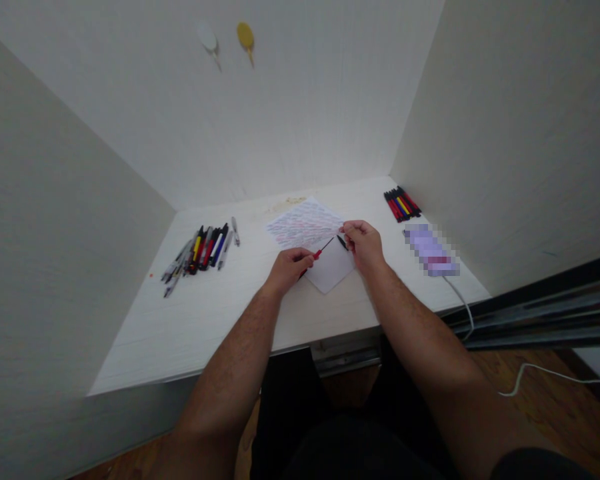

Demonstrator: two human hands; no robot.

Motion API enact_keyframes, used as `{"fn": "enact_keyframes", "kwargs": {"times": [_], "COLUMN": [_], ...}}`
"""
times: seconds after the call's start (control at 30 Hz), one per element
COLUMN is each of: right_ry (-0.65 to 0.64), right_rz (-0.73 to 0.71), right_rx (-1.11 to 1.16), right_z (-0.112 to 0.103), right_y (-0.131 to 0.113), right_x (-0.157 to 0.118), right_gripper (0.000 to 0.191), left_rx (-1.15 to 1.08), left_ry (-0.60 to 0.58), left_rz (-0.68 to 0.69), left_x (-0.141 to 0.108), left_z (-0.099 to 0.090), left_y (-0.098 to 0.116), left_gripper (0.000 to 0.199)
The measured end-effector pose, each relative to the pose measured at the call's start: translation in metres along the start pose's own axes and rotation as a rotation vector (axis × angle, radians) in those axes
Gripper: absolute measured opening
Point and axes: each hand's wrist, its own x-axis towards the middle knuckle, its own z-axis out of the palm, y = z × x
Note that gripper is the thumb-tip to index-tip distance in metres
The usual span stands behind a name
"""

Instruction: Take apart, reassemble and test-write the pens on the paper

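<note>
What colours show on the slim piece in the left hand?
Red and black on the slim piece, best seen in head view.

The white surface (195, 333) carries a loose bunch of pens (200, 252) toward its left side and sheets of paper (305, 223) in the middle, the upper part covered in scribbles. On the right lie a row of pens (403, 204) and a blurred-out purple device (431, 251) with a white cable (461, 300).
</note>
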Motion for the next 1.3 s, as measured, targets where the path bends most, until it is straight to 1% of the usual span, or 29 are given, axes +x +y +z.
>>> {"fn": "enact_keyframes", "kwargs": {"times": [0.3,0.47,0.67,0.8,0.97,1.03,1.1,1.2,1.23,1.3], "right_ry": [-0.072,-0.124,-0.193,-0.205,-0.212,-0.167,-0.053,0.159,0.203,0.229], "right_rz": [0.013,0.049,0.081,0.094,0.089,0.061,-0.014,-0.169,-0.205,-0.235], "right_rx": [-0.063,-0.075,-0.097,-0.092,-0.121,-0.159,-0.249,-0.515,-0.619,-0.812], "right_z": [0.001,0.003,0.002,0.002,0.002,0.000,-0.004,-0.013,-0.015,-0.018], "right_y": [0.003,0.002,0.008,0.010,0.006,0.004,0.003,0.002,0.001,0.001], "right_x": [-0.003,-0.006,-0.005,-0.005,-0.006,-0.003,0.001,0.007,0.009,0.009], "right_gripper": [0.025,0.025,0.026,0.028,0.033,0.034,0.030,0.021,0.020,0.021], "left_rx": [-0.010,-0.022,-0.039,-0.026,-0.003,0.000,-0.010,-0.036,-0.047,-0.065], "left_ry": [-0.003,-0.004,-0.011,-0.010,-0.007,-0.009,-0.011,-0.008,-0.007,-0.008], "left_rz": [0.000,-0.003,-0.018,-0.010,-0.007,0.011,0.031,0.028,0.024,0.026], "left_x": [0.000,0.001,-0.001,-0.001,0.000,0.001,0.001,0.002,0.002,0.003], "left_z": [0.001,0.001,0.002,0.002,0.001,0.000,0.000,0.000,0.000,0.000], "left_y": [0.000,-0.001,0.000,0.002,-0.001,-0.002,-0.003,-0.005,-0.005,-0.007], "left_gripper": [0.021,0.019,0.019,0.019,0.020,0.022,0.024,0.027,0.028,0.028]}}
